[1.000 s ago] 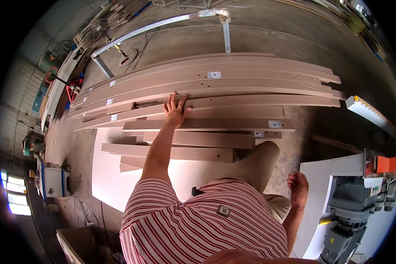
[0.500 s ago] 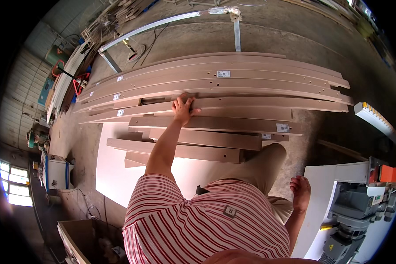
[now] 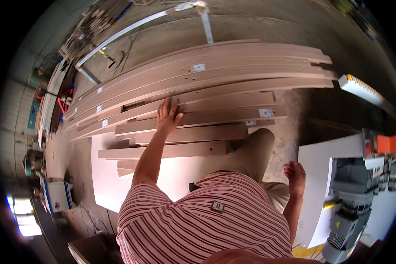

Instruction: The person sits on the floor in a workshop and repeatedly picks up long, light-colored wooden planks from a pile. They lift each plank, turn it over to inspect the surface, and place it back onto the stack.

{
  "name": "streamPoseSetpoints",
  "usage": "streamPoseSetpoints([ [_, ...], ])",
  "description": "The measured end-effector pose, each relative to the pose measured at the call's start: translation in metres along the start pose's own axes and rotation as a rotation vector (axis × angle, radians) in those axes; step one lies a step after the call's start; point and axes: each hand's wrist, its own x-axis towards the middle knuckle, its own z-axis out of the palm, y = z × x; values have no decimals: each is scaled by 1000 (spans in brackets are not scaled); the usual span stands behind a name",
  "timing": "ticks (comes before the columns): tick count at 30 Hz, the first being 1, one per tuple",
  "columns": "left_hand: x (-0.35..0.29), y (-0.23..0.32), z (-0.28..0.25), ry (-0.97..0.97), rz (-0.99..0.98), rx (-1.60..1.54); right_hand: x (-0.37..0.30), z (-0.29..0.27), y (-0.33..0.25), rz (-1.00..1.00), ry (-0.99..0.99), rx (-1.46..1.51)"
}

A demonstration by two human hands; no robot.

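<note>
The largest item before you is the spread of long brown boards (image 3: 251,52), laid side by side across the work area, some overlapping, with a white panel (image 3: 99,176) showing beneath their near side. The front long board (image 3: 233,90) lies flat under your left hand, at the near edge of the long ones; judged by its length, it should be stiff but awkward, fairly heavy, and apt to sag or swing if lifted at one end. Its face looks smooth and could slip under a flat palm; corners and edges may chip. Best hold: both long edges, hands well apart either side of the middle. The shorter boards (image 3: 193,135) nearer you should be lighter and balance from mid-length. Your left hand (image 3: 167,119) is palm down, fingers spread, pinching nothing visible. Your right hand (image 3: 295,177) hangs well apart from the boards, fingers loosely curled; whether it holds anything cannot be told. Keep fingers off the white label (image 3: 105,122), which could scuff.
</note>
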Motion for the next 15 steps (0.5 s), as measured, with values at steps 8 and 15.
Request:
streamPoseSetpoints([
  [8,-10,24,-7,-144,-44,151,-1,5,18,41,-36,9],
  [15,-12,12,10,-43,10,73,-5,5,9,36,-46,-22],
])
